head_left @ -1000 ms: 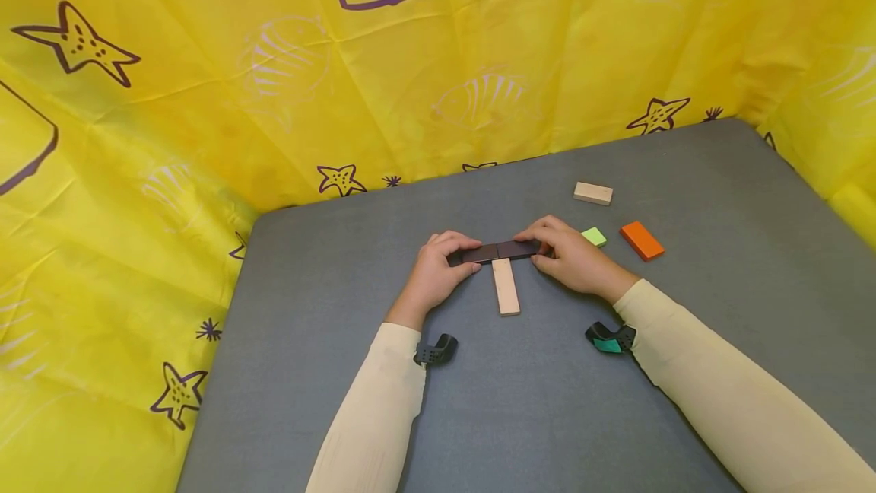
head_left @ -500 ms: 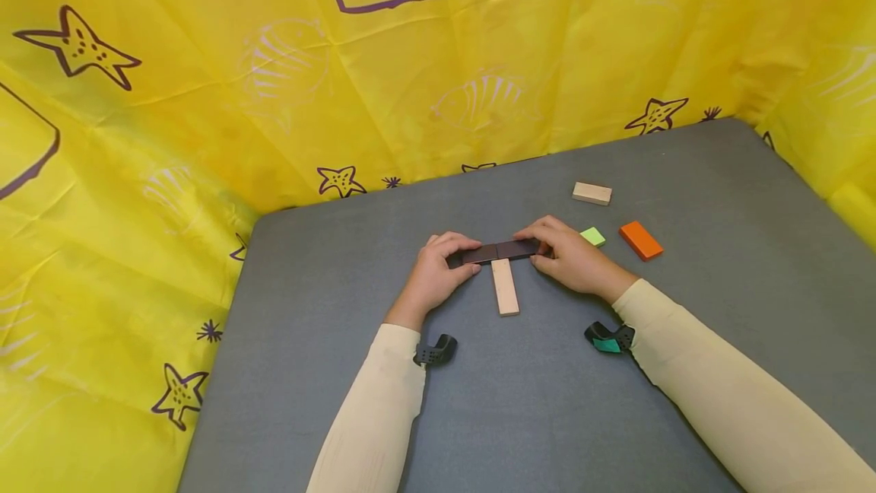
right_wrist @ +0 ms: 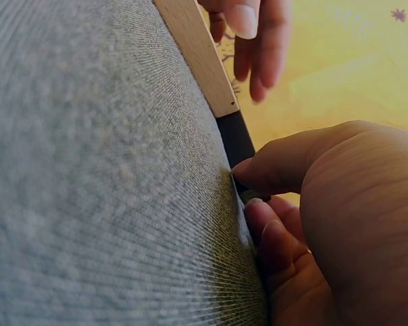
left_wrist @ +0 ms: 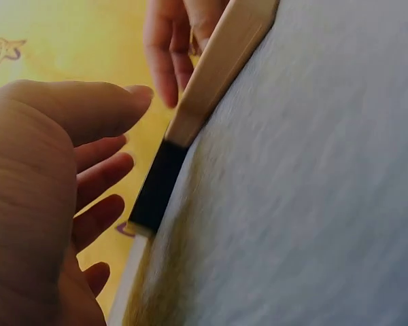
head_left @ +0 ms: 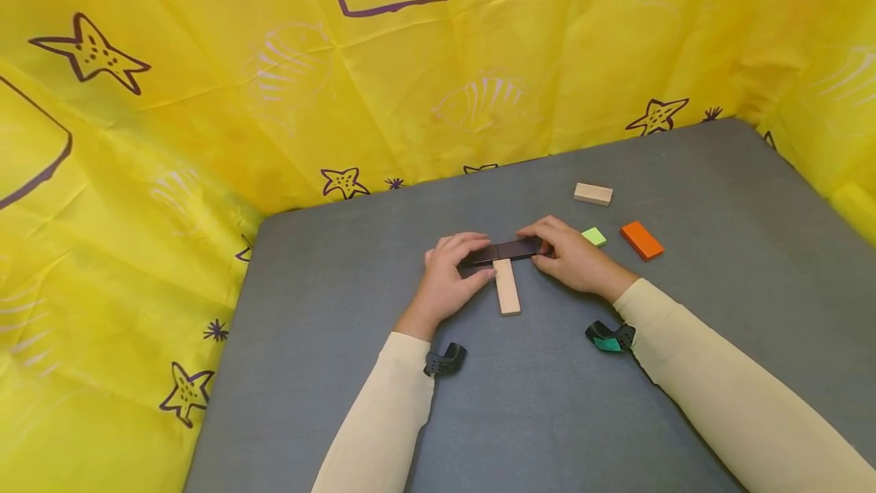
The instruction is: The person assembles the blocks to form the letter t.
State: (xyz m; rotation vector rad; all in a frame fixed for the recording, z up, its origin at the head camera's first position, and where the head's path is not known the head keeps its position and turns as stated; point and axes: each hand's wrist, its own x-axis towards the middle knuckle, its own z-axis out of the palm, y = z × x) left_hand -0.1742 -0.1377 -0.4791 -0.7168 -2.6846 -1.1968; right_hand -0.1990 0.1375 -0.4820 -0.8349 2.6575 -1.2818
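Two black blocks lie end to end in a row on the grey table: the left black block point(head_left: 484, 255) and the right black block point(head_left: 518, 249). A plain wooden block point(head_left: 507, 287) runs from their joint toward the person, forming a T. My left hand point(head_left: 445, 280) hovers around the left black block, its thumb and fingers relaxed and spread. The left wrist view shows a gap between that thumb and the black surface point(left_wrist: 158, 187). With thumb and fingers, my right hand point(head_left: 575, 257) pinches the outer end of the right black block, partly covering it.
Beyond the right hand are a light green block point(head_left: 594, 236), partly hidden by it, an orange block point(head_left: 642, 240) and another wooden block point(head_left: 593, 193). A yellow patterned cloth point(head_left: 411, 82) hangs along the back and sides of the grey table point(head_left: 328, 341).
My left hand has let go of the left black block and shifted slightly right, its thumb now near the wooden block's top end. The right hand keeps its pinch; the blocks look unmoved.
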